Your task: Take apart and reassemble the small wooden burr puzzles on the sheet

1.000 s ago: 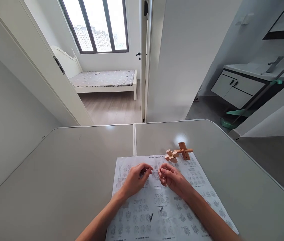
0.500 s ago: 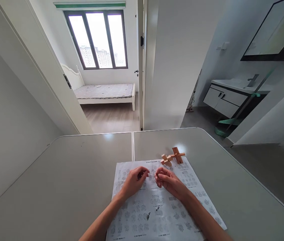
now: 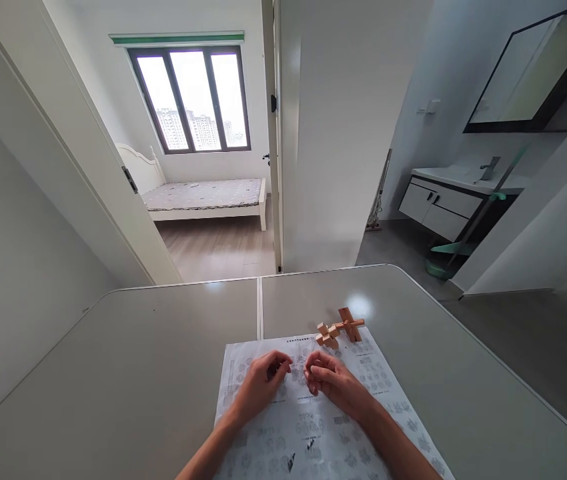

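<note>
My left hand (image 3: 259, 385) and my right hand (image 3: 332, 381) rest close together on a printed sheet of diagrams (image 3: 313, 427) that lies on the grey table (image 3: 113, 373). The fingers of both hands are curled inward, tips almost meeting; what they pinch, if anything, is too small to see. Just beyond my right hand, at the sheet's far edge, stand two small wooden cross-shaped puzzles: a pale one (image 3: 327, 334) and a darker one (image 3: 349, 324), touching each other.
The table has a centre seam (image 3: 258, 310) and rounded far corners. Behind it a white door (image 3: 63, 153) opens onto a bedroom with a bed (image 3: 203, 198) and window. To the right are a vanity cabinet (image 3: 443, 203), a mirror and a green mop.
The view has tilted upward, so the table, sheet and hands sit lower in the picture. The hands stay curled together in the same place on the sheet.
</note>
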Demonstrator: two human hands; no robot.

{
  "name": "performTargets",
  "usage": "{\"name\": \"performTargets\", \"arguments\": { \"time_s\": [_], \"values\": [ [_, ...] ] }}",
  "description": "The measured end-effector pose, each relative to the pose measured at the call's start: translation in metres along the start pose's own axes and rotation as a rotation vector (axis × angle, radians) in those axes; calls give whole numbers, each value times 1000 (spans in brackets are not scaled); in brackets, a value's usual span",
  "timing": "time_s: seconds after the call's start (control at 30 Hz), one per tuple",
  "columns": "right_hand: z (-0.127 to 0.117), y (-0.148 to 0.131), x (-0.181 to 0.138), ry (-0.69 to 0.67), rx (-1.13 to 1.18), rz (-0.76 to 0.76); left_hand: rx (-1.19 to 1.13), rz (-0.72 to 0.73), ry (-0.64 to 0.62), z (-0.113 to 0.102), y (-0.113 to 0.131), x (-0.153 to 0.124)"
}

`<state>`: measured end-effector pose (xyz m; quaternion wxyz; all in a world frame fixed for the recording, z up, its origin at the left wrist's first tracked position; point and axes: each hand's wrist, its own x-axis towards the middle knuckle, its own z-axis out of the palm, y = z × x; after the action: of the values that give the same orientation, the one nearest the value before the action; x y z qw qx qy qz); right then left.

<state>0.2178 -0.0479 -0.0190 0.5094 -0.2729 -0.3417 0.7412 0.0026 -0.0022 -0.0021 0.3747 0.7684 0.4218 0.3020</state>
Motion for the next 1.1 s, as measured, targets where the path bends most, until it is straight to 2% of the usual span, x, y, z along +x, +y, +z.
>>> {"name": "performTargets", "arguments": {
  "time_s": [0.5,0.9,1.1],
  "values": [
    [2,-1,7,35,48,50,-37,-53,-12,-3,-5,1],
    [-6,8,10,72,95,84,-46,-102,-18,-4,-3,2],
    [-6,5,13,82,118,87,-73,-118,-43,-16,-4,5]
  ]
}}
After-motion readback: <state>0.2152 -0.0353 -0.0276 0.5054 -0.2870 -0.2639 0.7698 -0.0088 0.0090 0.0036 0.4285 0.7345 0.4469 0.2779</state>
